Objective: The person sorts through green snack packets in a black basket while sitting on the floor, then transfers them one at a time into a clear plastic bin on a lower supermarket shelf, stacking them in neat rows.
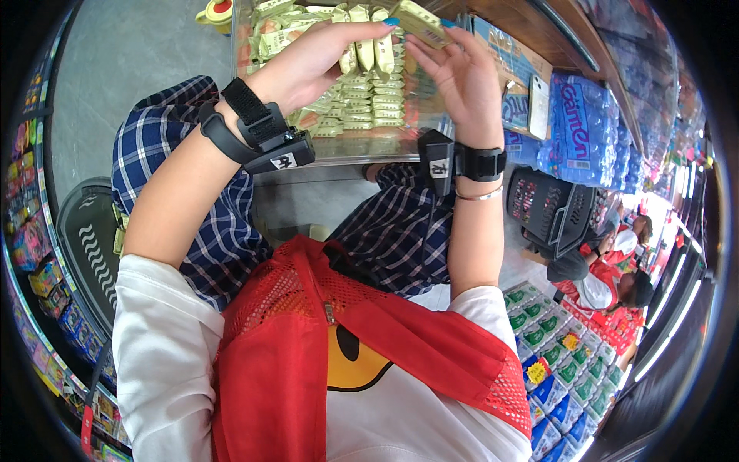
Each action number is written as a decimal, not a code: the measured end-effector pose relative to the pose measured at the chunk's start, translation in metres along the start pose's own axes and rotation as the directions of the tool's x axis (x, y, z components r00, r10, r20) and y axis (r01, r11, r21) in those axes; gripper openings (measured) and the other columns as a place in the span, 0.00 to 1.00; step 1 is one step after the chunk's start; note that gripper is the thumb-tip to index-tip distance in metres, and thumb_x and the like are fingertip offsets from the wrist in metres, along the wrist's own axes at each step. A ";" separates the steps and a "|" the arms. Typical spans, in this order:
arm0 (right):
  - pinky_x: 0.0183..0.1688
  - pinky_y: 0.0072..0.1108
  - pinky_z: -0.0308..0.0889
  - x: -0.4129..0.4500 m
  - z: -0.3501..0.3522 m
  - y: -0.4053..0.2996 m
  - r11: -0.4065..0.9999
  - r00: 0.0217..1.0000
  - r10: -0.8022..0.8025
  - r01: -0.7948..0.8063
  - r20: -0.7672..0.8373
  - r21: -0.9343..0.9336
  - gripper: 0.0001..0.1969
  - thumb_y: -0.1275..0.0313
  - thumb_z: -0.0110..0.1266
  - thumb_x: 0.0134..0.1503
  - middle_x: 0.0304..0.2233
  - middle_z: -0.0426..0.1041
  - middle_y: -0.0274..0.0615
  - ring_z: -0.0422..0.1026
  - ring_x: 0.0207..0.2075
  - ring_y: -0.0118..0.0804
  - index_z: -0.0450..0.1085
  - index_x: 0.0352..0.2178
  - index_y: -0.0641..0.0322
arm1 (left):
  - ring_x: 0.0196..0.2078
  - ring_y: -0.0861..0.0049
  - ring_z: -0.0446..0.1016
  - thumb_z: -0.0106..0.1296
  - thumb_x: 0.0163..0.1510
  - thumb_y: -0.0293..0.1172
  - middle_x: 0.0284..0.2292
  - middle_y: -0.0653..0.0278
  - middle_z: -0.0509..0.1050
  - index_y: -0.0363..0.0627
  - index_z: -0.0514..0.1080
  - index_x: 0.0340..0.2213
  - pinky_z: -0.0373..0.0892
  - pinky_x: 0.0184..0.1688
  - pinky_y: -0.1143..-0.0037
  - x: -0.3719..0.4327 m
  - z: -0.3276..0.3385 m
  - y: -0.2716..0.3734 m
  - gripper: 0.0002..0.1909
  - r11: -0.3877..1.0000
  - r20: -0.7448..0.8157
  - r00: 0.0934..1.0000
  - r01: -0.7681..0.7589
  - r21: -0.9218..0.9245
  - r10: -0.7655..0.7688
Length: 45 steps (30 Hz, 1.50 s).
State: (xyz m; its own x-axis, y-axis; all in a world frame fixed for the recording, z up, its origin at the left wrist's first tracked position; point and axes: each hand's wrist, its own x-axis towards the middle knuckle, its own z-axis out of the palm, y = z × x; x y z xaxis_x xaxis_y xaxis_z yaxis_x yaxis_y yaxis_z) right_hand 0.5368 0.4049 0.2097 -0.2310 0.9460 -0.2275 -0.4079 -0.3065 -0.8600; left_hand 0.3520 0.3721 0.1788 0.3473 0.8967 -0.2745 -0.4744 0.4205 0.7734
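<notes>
A clear plastic bin (pixel 340 151) stands before me, full of small pale green snack packets (pixel 388 107); part of them lie in neat stacked columns, the others loose at the left. My left hand (pixel 314 58) reaches over the bin, its fingers around several upright packets (pixel 365 49) in a row; its fingertips are partly hidden. My right hand (pixel 462 69) is at the bin's right side, holding one pale green packet (pixel 420 24) tilted between thumb and fingers, above the row. Both wrists wear black straps with small boxes.
Right of the bin are a cardboard box (pixel 514 52), a white phone (pixel 538 107) and shrink-wrapped bottles (pixel 577 130). Black baskets (pixel 551 208) stand beyond, near two people in red and white. A dark basket (pixel 86 248) and goods shelves (pixel 46 277) are at left; a yellow pot (pixel 217 17) is ahead.
</notes>
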 end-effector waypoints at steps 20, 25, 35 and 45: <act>0.35 0.18 0.70 -0.010 0.026 0.007 0.862 0.983 -0.097 0.161 0.155 -0.480 0.13 0.77 0.48 0.50 0.34 0.68 0.35 0.69 0.34 0.24 0.70 0.39 0.65 | 0.38 0.81 0.72 0.47 0.53 0.35 0.38 0.68 0.73 0.44 0.69 0.40 0.67 0.42 0.79 -0.001 -0.007 0.012 0.14 0.945 -0.094 0.995 0.010 -0.326 -0.043; 0.31 0.16 0.70 -0.014 0.028 0.003 0.836 0.954 -0.179 0.275 0.239 -0.474 0.13 0.78 0.49 0.50 0.34 0.64 0.34 0.68 0.32 0.22 0.71 0.38 0.65 | 0.39 0.79 0.72 0.46 0.54 0.37 0.37 0.66 0.73 0.44 0.69 0.40 0.67 0.42 0.78 -0.003 -0.004 0.018 0.14 0.919 -0.064 0.996 0.037 -0.392 -0.067; 0.28 0.14 0.67 -0.020 0.031 -0.002 0.676 0.869 -0.360 0.493 0.339 -0.548 0.17 0.78 0.56 0.45 0.37 0.64 0.37 0.67 0.30 0.21 0.71 0.40 0.61 | 0.41 0.75 0.72 0.43 0.53 0.37 0.39 0.64 0.72 0.42 0.67 0.43 0.66 0.44 0.76 0.002 -0.007 0.017 0.17 0.908 0.020 1.000 0.027 -0.418 -0.021; 0.36 0.16 0.64 -0.024 0.026 -0.013 0.382 0.841 -0.288 0.539 0.457 -0.751 0.23 0.72 0.57 0.45 0.44 0.67 0.42 0.68 0.37 0.28 0.66 0.45 0.59 | 0.38 0.77 0.72 0.44 0.52 0.36 0.37 0.65 0.73 0.42 0.68 0.40 0.67 0.43 0.75 0.002 -0.014 0.014 0.15 0.881 -0.064 0.996 0.028 -0.472 -0.066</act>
State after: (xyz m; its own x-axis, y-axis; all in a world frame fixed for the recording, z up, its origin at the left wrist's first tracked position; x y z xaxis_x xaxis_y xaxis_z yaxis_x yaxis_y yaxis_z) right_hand 0.5243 0.3831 0.2381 -0.4810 0.8357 0.2651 0.3831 0.4723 -0.7938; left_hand 0.3346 0.3821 0.1806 0.3252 0.8742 -0.3607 -0.7904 0.4607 0.4038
